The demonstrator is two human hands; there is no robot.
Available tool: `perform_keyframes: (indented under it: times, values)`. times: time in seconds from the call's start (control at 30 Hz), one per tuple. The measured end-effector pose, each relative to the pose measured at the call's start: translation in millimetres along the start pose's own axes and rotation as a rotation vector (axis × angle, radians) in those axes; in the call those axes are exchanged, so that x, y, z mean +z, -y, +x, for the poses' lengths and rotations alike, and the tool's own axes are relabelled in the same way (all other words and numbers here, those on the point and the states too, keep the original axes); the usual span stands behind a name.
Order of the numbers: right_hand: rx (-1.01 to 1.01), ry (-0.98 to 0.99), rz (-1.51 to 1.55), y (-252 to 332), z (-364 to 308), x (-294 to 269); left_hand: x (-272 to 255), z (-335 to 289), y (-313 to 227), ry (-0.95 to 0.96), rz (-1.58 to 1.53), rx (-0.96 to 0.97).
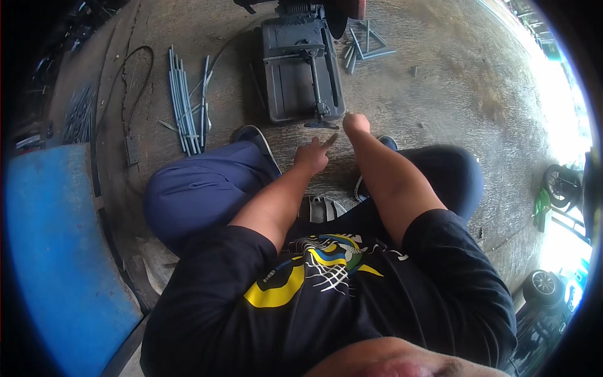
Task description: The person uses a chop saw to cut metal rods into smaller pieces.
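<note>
A dark metal cut-off saw [274, 94] stands on the floor in front of me, its clamp screw [316, 78] running toward me and ending in a crank handle [321, 125]. My left hand [311, 155] is just short of that handle, with a finger stretched out toward the right and nothing visible in it. Close by the base's near right corner, my right hand [357, 124] is closed; whatever it may hold is hidden. Left of the saw lies a bundle of long grey metal rods [181, 103], with another rod [204, 103] beside it.
Short metal rods [356, 47] lie right of the saw, and a small cut piece [414, 71] farther right. A cable [151, 60] curls at the left. More rods [78, 116] lie at far left, near a blue panel [63, 251]. Wheels [544, 286] show at the right.
</note>
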State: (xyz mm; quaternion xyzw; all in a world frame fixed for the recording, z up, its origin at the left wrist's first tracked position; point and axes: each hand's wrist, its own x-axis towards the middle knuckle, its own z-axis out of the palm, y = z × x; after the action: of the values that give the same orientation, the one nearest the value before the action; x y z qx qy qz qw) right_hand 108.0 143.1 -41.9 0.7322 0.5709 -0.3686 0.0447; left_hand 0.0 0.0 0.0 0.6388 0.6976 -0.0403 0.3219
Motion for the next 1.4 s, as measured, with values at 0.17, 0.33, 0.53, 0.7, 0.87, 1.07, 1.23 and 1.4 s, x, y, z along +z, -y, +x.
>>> perform_keyframes:
  times: [0.17, 0.33, 0.53, 0.7, 0.87, 1.07, 1.23, 1.4]
  values:
    - [-0.135, -0.003, -0.02, 13.3, -15.3, 4.9, 9.1, 12.7, 5.0, -0.085, 0.104, -0.1]
    - [-0.089, -0.037, 0.048, 1.5, -3.2, 8.7, -3.1, 6.6, -14.7, -0.083, 0.098, -0.184]
    - [-0.215, -0.031, 0.034, 1.6, -5.5, 11.5, 9.4, 19.3, -5.3, 0.044, 0.023, -0.296]
    - [-0.188, -0.102, 0.092, 6.9, 0.9, 10.1, 48.5, 33.8, 53.4, 1.071, -0.208, -0.239]
    - [-0.196, -0.138, 0.167, 24.4, -7.1, 12.8, 45.7, 31.2, 39.5, 0.39, -0.323, 0.118]
    - [-0.286, -0.197, 0.225, 60.0, 14.0, -14.0, -0.1, 19.4, -10.9, -0.141, -0.181, -0.031]
    - [-0.327, -0.219, 0.266, 88.4, 2.5, -15.4, 20.3, 24.6, 26.4, 0.665, -0.224, -0.377]
    - [-0.17, -0.325, 0.311, 73.5, 15.9, -9.9, 56.8, 34.9, 31.8, 0.326, -0.111, 0.088]
